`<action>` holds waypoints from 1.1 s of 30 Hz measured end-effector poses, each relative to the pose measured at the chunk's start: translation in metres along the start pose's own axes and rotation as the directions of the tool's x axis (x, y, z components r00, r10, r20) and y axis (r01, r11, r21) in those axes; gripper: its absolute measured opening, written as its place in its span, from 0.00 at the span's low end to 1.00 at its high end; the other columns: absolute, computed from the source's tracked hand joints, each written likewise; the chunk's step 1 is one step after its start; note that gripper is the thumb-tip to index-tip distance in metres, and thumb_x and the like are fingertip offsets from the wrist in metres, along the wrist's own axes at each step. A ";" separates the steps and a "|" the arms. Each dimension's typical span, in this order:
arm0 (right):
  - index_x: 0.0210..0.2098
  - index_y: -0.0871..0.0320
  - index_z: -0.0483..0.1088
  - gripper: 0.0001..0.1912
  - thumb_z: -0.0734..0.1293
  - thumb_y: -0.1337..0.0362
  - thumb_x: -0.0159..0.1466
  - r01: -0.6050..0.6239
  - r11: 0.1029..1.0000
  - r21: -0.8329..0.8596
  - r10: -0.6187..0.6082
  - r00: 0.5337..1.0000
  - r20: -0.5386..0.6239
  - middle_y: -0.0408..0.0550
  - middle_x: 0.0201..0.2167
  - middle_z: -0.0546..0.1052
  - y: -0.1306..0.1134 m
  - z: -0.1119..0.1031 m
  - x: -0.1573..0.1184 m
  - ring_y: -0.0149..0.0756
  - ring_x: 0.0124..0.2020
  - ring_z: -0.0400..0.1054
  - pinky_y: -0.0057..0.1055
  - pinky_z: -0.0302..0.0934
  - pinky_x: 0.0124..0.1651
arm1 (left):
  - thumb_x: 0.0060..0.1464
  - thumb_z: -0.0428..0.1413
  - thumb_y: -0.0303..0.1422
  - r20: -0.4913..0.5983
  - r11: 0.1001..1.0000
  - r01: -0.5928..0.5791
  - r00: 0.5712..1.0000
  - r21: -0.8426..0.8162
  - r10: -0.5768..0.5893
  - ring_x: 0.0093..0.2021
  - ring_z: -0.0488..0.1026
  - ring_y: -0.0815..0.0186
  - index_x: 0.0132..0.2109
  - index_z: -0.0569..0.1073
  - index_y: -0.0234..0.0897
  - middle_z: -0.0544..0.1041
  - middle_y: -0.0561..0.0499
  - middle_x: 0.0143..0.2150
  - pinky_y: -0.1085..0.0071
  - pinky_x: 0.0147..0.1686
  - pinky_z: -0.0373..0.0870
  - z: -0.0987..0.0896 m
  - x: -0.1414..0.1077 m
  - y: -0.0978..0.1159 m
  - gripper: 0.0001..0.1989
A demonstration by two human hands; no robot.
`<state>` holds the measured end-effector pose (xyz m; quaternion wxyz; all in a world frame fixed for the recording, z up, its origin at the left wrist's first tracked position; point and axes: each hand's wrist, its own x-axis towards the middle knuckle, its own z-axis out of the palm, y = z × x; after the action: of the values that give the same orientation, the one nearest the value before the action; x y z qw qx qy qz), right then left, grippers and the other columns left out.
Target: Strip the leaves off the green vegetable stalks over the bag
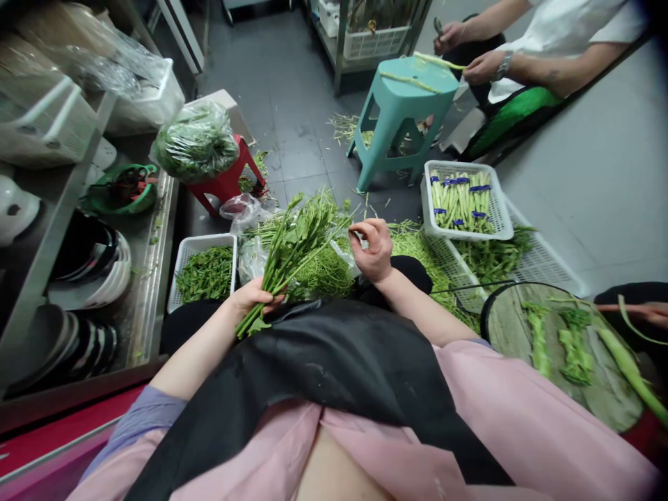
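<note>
My left hand (251,298) is wrapped round the lower stems of a bunch of leafy greens (286,252), whose tops lean up and to the right. To the right of the bunch, my right hand (374,249) is raised with thumb and fingers curled together in a pinch. Whatever is between those fingertips, if anything, is too small to make out. Under both hands lies a heap of thin green stems (326,273), partly on clear plastic. Beside my left hand stands a white basket (233,259) filled with trimmed greens (206,273).
Bagged greens (197,142) rest on a red stool (237,170). Banded stalks (462,202) fill a white basket (509,226) at right. A round wooden board (509,327) holds vegetable pieces. Across, a co-worker's hands (483,67) peel a stalk over a teal stool (401,115). Metal shelving (161,264) borders the left.
</note>
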<state>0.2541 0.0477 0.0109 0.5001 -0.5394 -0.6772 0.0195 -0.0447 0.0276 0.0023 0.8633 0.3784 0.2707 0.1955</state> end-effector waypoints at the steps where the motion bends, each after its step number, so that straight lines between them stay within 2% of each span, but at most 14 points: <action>1: 0.43 0.54 0.73 0.10 0.61 0.60 0.67 0.050 0.998 -0.027 -0.049 0.998 0.038 0.51 0.37 0.70 0.002 -0.001 0.002 0.37 0.38 0.65 0.35 0.62 0.42 | 0.35 0.69 0.38 -0.002 1.000 -0.002 1.000 -0.001 0.002 0.13 0.59 0.77 0.34 0.68 0.33 0.67 0.57 0.20 0.80 0.10 0.54 0.000 0.000 0.000 0.22; 5: 0.45 0.49 0.76 0.13 0.61 0.59 0.68 0.212 0.964 -0.163 -0.169 0.956 0.240 0.50 0.35 0.73 0.008 -0.001 0.012 0.37 0.36 0.64 0.35 0.59 0.41 | 0.34 0.69 0.38 -0.019 1.000 0.010 1.000 0.005 -0.010 0.13 0.59 0.76 0.34 0.68 0.33 0.68 0.56 0.20 0.80 0.10 0.53 -0.001 -0.001 0.000 0.23; 7: 0.45 0.49 0.76 0.14 0.60 0.59 0.69 0.269 0.942 -0.203 -0.200 0.931 0.304 0.50 0.36 0.74 0.011 0.001 0.015 0.37 0.37 0.64 0.35 0.57 0.41 | 0.33 0.69 0.38 -0.026 1.000 0.021 0.999 0.003 -0.021 0.13 0.60 0.76 0.34 0.69 0.32 0.68 0.55 0.20 0.79 0.10 0.53 -0.001 -0.001 0.000 0.23; 13: 0.47 0.51 0.75 0.16 0.57 0.63 0.70 0.404 0.893 -0.198 -0.305 0.867 0.394 0.51 0.39 0.76 0.016 0.010 0.014 0.37 0.39 0.65 0.36 0.57 0.41 | 0.33 0.69 0.35 -0.039 0.999 0.005 0.999 -0.040 -0.007 0.13 0.60 0.75 0.33 0.69 0.33 0.68 0.55 0.19 0.79 0.11 0.53 -0.002 -0.006 -0.002 0.21; 18: 0.48 0.52 0.74 0.15 0.57 0.64 0.70 0.412 0.893 -0.181 -0.301 0.845 0.443 0.52 0.41 0.76 0.018 0.013 0.014 0.38 0.40 0.65 0.36 0.57 0.42 | 0.33 0.69 0.35 -0.063 0.999 0.000 0.998 -0.050 -0.003 0.12 0.59 0.76 0.33 0.68 0.33 0.68 0.56 0.19 0.79 0.11 0.52 -0.005 -0.010 -0.003 0.21; 24: 0.45 0.54 0.74 0.14 0.56 0.64 0.70 0.405 0.895 -0.189 -0.292 0.850 0.438 0.53 0.41 0.75 0.020 0.015 0.017 0.38 0.40 0.65 0.36 0.58 0.42 | 0.33 0.69 0.35 -0.091 0.999 -0.007 0.996 -0.041 0.004 0.12 0.58 0.76 0.33 0.68 0.32 0.68 0.55 0.19 0.79 0.11 0.51 -0.007 -0.012 -0.002 0.21; 28: 0.43 0.58 0.72 0.15 0.55 0.62 0.70 0.375 0.894 -0.245 -0.257 0.878 0.404 0.55 0.40 0.73 0.016 0.024 0.011 0.39 0.40 0.66 0.36 0.59 0.42 | 0.31 0.69 0.36 -0.106 0.999 -0.002 0.994 -0.042 -0.002 0.12 0.58 0.76 0.32 0.68 0.33 0.68 0.55 0.19 0.79 0.11 0.50 -0.007 -0.013 -0.002 0.23; 31: 0.41 0.59 0.71 0.14 0.56 0.62 0.70 0.272 0.932 -0.241 -0.183 0.924 0.336 0.56 0.40 0.73 0.018 0.035 0.008 0.39 0.40 0.66 0.35 0.60 0.42 | 0.32 0.69 0.37 -0.113 0.999 -0.011 0.994 -0.032 0.007 0.12 0.59 0.76 0.32 0.68 0.32 0.67 0.56 0.19 0.80 0.11 0.51 -0.007 -0.014 -0.003 0.23; 33: 0.41 0.59 0.69 0.13 0.56 0.61 0.69 0.107 0.971 -0.215 -0.061 0.976 0.209 0.57 0.40 0.72 0.028 0.041 0.010 0.40 0.40 0.67 0.36 0.61 0.43 | 0.33 0.69 0.37 -0.102 1.000 -0.018 0.995 -0.022 0.016 0.12 0.59 0.76 0.33 0.68 0.32 0.67 0.56 0.19 0.80 0.12 0.51 -0.008 -0.015 -0.003 0.22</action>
<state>0.2458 0.0876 -0.0188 0.3650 -0.5586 -0.7444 -0.0241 -0.0613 0.0220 0.0002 0.8510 0.3602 0.3087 0.2251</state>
